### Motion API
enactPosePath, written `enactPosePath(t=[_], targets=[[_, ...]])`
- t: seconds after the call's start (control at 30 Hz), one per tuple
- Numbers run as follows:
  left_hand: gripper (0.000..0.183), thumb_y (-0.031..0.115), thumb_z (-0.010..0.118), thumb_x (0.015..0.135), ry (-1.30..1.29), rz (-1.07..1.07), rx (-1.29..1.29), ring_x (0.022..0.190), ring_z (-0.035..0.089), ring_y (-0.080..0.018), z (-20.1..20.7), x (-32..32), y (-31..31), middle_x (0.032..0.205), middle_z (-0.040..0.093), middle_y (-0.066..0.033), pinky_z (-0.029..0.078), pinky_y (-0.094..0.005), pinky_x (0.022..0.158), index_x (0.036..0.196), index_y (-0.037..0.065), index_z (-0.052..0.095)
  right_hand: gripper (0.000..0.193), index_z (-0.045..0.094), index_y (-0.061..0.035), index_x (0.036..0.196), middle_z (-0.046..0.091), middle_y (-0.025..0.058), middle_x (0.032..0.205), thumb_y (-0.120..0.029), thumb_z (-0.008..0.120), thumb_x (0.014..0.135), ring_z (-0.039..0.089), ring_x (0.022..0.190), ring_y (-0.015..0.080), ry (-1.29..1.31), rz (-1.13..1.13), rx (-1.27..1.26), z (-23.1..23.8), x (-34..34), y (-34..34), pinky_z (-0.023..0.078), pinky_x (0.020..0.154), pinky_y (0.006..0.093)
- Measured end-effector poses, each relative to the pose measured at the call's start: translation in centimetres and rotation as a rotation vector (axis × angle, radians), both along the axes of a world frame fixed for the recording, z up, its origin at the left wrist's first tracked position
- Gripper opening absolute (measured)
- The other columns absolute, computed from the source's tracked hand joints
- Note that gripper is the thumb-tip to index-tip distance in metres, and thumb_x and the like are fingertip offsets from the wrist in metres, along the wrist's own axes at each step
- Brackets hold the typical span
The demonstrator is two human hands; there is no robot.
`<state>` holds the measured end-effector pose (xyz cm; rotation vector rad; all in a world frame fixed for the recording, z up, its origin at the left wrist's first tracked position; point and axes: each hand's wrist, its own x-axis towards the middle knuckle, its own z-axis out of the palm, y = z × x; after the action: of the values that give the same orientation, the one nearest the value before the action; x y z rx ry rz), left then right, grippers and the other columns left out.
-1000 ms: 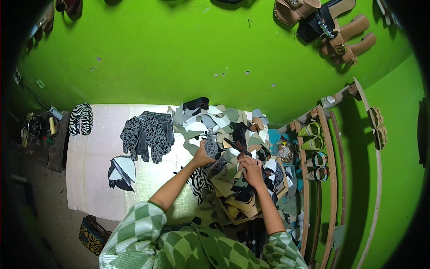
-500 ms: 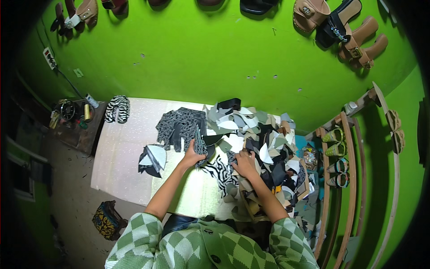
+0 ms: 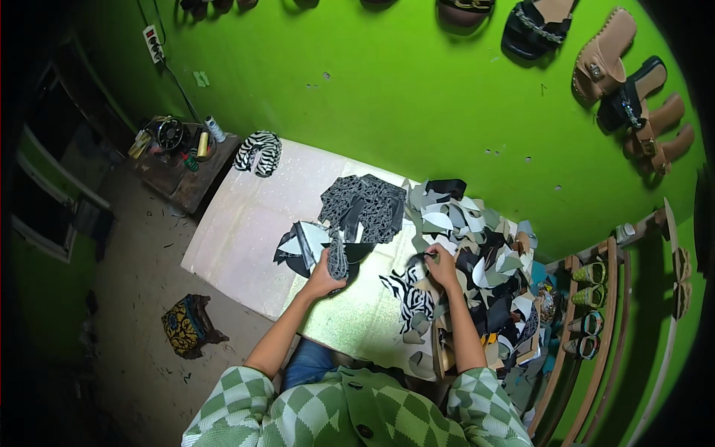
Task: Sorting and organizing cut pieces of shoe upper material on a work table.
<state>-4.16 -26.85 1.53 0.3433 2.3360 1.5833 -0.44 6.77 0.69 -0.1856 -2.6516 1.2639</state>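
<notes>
A small grey patterned piece [image 3: 338, 257] sits near the middle of the frame, pinched upright in the left hand [image 3: 325, 274], fingers closed round it, so it can be set with the black and white pieces [image 3: 307, 246] just left of it. The right hand [image 3: 442, 267] is closed on a thin dark scrap [image 3: 418, 258] at the edge of the big pile of scraps [image 3: 477, 261], right of middle. A darker patterned stack [image 3: 365, 207] lies above, sorted apart on the pale table [image 3: 246, 223]
</notes>
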Motion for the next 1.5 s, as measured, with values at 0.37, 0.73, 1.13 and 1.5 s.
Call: enactPosePath(t=[0.37, 0.73, 1.13, 1.5], targets=[[0.094, 0.025, 0.082, 0.043, 0.376, -0.25, -0.511, 0.109, 0.041, -0.0381, -4.8, -8.0, -10.9, 0.115, 0.041, -0.0212, 0.039, -0.0421, 0.09, 0.12, -0.001, 0.034, 0.033, 0.053, 0.0009, 0.109, 0.059, 0.007, 0.097, -0.015, 0.062, 0.081, 0.054, 0.087, 0.0122, -0.176, 0.096, -0.674, -6.6, -5.4, -18.7, 0.043, 0.078, 0.0248], [0.098, 0.031, 0.082, 0.044, 0.379, -0.267, -0.559, 0.117, 0.027, -0.0375, -3.9, -9.1, -14.1, 0.125, 0.028, -0.0182, 0.029, -0.0499, 0.092, 0.127, 0.019, 0.031, 0.064, 0.038, 0.0054, 0.123, 0.046, 0.0246, 0.105, -0.017, 0.068, 0.071, 0.047, 0.098, 0.036, -0.202, -0.368, -0.066, -6.5, -7.4, -32.8, 0.038, 0.089, 0.0378], [0.108, 0.037, 0.083, 0.042, 0.279, -0.189, -0.656, 0.117, 0.028, -0.0373, -3.8, -16.8, -20.2, 0.125, 0.029, -0.0186, 0.029, -0.0486, 0.094, 0.13, 0.019, 0.025, 0.066, 0.034, 0.0073, 0.123, 0.046, 0.0262, 0.108, -0.016, 0.067, 0.072, 0.046, 0.103, 0.0385, -0.17, -0.113, 0.042, -4.0, -16.2, -37.0, 0.038, 0.09, 0.0384], [0.092, 0.043, 0.072, 0.065, 0.489, 0.039, -0.583, 0.125, 0.011, -0.0442, -2.8, -18.4, -15.8, 0.133, 0.015, -0.0284, 0.015, -0.0543, 0.098, 0.132, 0.004, 0.023, 0.045, 0.049, -0.0035, 0.11, 0.043, 0.0174, 0.108, -0.009, 0.065, 0.068, 0.043, 0.102, 0.0349, -0.062, -0.388, 0.334, 0.8, -15.1, -20.4, 0.039, 0.088, 0.0404]])
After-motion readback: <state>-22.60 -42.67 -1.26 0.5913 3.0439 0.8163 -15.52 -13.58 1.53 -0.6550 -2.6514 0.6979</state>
